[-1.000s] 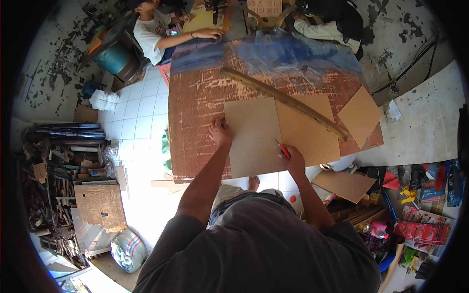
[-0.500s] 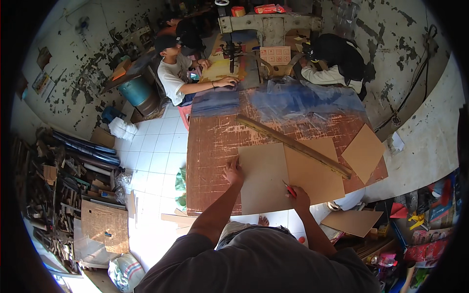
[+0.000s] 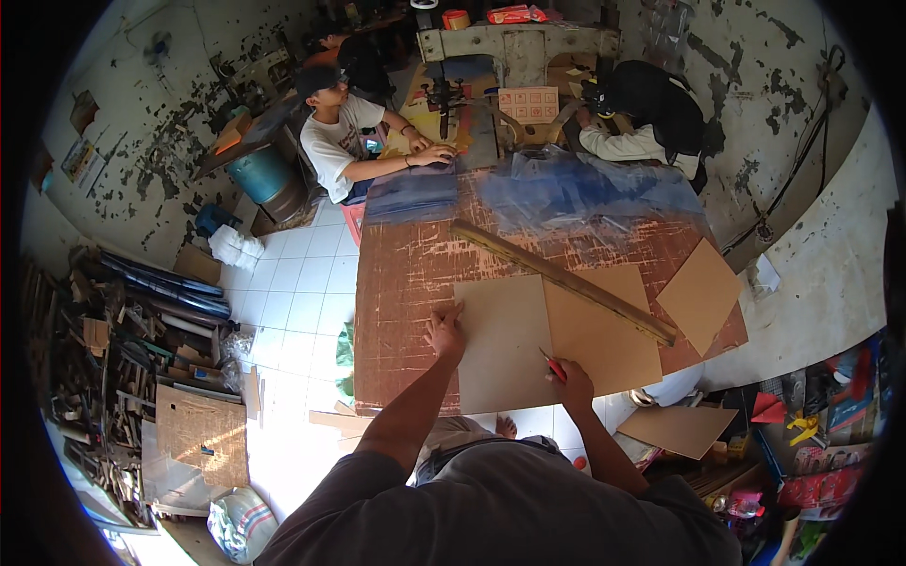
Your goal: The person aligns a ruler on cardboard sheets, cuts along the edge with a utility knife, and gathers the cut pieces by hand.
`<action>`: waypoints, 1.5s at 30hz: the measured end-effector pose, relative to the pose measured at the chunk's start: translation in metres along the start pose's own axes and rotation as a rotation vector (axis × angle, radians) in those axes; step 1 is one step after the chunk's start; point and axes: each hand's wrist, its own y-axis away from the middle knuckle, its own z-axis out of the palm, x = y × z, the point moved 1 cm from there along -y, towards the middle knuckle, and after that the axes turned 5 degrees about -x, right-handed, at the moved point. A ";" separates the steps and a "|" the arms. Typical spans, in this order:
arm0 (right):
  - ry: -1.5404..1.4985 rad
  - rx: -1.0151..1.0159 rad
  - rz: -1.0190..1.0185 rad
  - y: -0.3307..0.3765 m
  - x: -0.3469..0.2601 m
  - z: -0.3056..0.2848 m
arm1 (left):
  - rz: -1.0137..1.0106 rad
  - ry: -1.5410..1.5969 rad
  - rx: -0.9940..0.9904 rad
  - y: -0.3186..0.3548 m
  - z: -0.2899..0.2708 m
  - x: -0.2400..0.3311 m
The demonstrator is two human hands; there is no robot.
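Head view shows the left hand (image 3: 444, 333) a bit spread at the left edge of a gray board (image 3: 502, 330), near on the brown table (image 3: 401, 297), and the right hand (image 3: 574, 383) gripping a red knife (image 3: 558, 370) by the board's right edge.

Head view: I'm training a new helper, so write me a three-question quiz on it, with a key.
1. Which hand holds the red-handled tool?
2. True or false: the long wooden bar lies across part of the brown sheet.
3. Which is nearest the left hand? A the drum; B the grey sheet; C the stool.

Key: 1 the right hand; 2 true; 3 B.
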 end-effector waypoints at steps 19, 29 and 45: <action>-0.056 0.000 -0.004 -0.001 -0.001 -0.002 | 0.005 -0.016 -0.038 -0.004 -0.001 -0.002; -0.034 -0.008 0.021 0.008 0.001 0.000 | 0.040 -0.048 -0.004 0.005 0.004 -0.007; -0.044 0.032 -0.038 -0.004 -0.001 0.004 | 0.047 -0.005 -0.041 -0.005 -0.001 -0.004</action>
